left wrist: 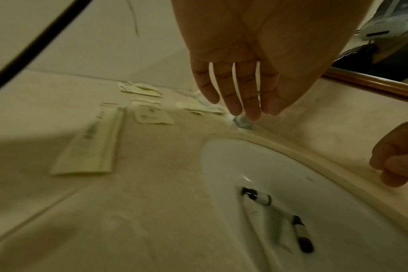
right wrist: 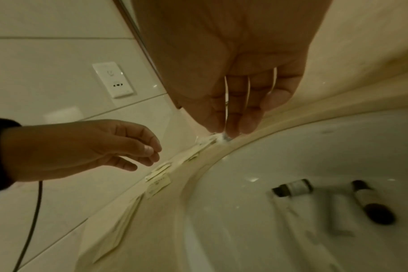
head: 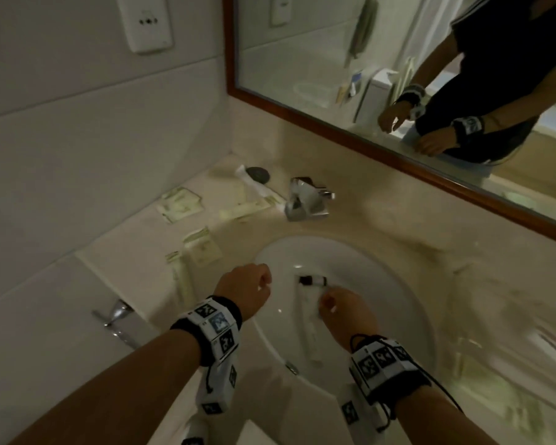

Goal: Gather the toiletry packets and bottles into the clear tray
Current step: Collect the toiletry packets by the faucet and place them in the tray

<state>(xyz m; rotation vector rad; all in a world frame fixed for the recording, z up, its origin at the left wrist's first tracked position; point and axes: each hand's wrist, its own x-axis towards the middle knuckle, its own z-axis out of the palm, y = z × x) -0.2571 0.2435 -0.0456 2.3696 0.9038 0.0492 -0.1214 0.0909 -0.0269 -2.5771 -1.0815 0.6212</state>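
Two small dark-capped bottles lie on their sides in the white sink basin: the first bottle nearer the tap, the second bottle beside it, their near ends close together. A clear, tray-like form shows faintly under them, too blurred to confirm. The right hand hovers over the basin directly above the bottles, its grip apart, fingers loosely hanging and holding nothing. The left hand hangs over the basin's left rim, near the bottles but not touching them; its grip is likewise relaxed and empty. On the desk left of the basin lie about five pale packets, separate from one another: one long packet nearest the front edge, a square packet behind it, and others toward the wall. Farther back rest a white tube and a dark oval object, just beside the chrome tap. A framed mirror runs above.
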